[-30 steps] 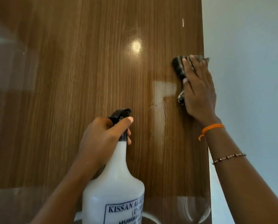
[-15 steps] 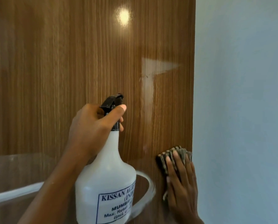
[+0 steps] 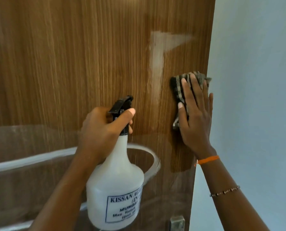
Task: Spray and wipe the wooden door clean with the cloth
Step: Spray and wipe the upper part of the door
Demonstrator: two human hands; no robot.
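Right hand [image 3: 194,114] lies flat on the cloth [image 3: 180,87] against the door [image 3: 72,64], by its three o'clock edge; spray bottle [image 3: 115,185], in the left hand [image 3: 102,130], sits at its eight o'clock.

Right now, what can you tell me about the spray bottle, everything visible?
The bottle is white, translucent-looking plastic, with a wide round body narrowing to a long neck and a black trigger head. A blue-bordered label on its front reads "KISSAN" in part; the rest is blurred or cut off. It stands roughly upright in front of the door, nozzle toward the wood. The left hand grips the neck, thumb lying up along the head. Its base is out of frame.
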